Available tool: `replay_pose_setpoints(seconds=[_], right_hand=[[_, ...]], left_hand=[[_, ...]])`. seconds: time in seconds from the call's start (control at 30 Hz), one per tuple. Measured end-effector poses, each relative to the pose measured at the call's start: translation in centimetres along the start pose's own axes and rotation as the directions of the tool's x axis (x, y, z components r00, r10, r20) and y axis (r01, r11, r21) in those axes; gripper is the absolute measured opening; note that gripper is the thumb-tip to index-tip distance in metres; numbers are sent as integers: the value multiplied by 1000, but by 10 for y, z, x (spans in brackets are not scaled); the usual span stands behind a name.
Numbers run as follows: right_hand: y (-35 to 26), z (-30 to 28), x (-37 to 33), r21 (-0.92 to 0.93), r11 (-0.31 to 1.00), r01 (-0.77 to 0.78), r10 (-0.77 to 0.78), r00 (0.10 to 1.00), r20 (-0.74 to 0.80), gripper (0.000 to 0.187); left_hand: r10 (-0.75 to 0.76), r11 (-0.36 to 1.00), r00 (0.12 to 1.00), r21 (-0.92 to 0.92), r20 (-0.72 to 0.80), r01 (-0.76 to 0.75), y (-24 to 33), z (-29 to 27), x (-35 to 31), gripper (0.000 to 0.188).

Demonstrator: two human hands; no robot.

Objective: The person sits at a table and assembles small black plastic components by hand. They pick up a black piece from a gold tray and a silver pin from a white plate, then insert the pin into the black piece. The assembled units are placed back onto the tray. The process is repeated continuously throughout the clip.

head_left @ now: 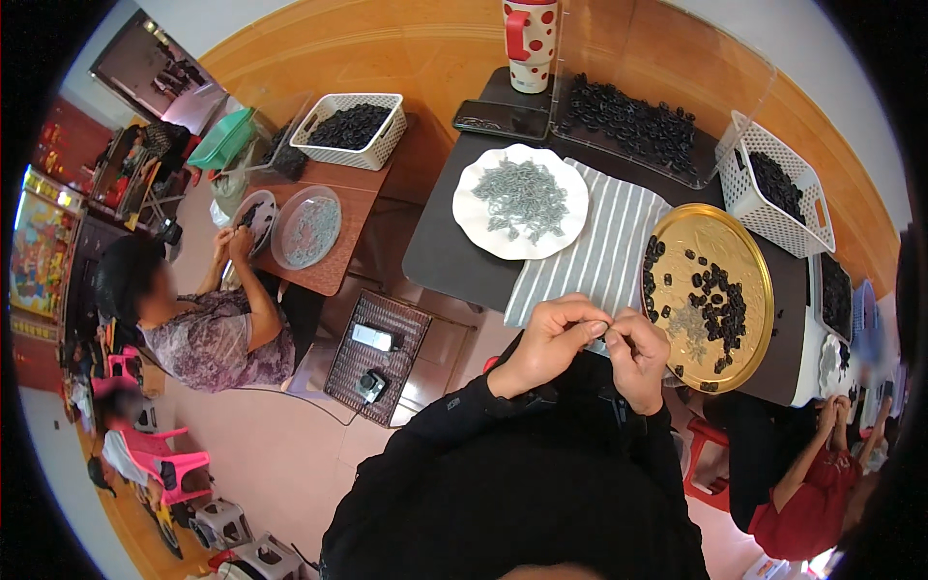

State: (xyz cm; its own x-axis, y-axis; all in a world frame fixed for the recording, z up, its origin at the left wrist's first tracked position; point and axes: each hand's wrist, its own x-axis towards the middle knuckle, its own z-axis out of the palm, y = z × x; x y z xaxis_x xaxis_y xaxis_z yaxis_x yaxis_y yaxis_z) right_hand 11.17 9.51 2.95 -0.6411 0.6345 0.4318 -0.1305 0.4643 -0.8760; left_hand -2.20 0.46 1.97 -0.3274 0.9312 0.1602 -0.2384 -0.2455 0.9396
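My left hand (556, 338) and my right hand (637, 356) meet over the near edge of a striped grey cloth (592, 237). Thumbs and forefingers of both are pinched together at one spot; whatever sits between them is too small to make out. Just right of my right hand lies a round golden tray (757, 280) bearing small black plastic pieces (723, 311) and a little heap of thin silvery metal pieces (688, 329). Beyond my left hand, a white scalloped plate (468, 215) carries a pile of similar silvery pieces (522, 198).
Behind the plate are a phone (501, 119), a dotted tumbler (530, 48) and a clear bin of black pieces (633, 126). A white basket (773, 213) stands far right. Co-workers sit left (217, 329) and right (807, 493). A wicker stand (377, 358) holds small devices.
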Motion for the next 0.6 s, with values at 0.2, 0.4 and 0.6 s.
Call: replay_pose_setpoints(seconds=[0.2, 0.4, 0.6], right_hand=[[-3, 7, 3, -53, 996, 72, -75, 996, -51, 8], [-4, 5, 1, -21, 1000, -12, 10, 993, -115, 7], [-62, -45, 0, -167, 982, 85, -125, 962, -244, 8]], left_hand=[[16, 1000, 996, 4, -87, -16, 3, 5, -2, 12], [5, 997, 966, -71, -259, -24, 4, -8, 8, 14], [-107, 994, 971, 4, -214, 111, 23, -15, 15, 22]])
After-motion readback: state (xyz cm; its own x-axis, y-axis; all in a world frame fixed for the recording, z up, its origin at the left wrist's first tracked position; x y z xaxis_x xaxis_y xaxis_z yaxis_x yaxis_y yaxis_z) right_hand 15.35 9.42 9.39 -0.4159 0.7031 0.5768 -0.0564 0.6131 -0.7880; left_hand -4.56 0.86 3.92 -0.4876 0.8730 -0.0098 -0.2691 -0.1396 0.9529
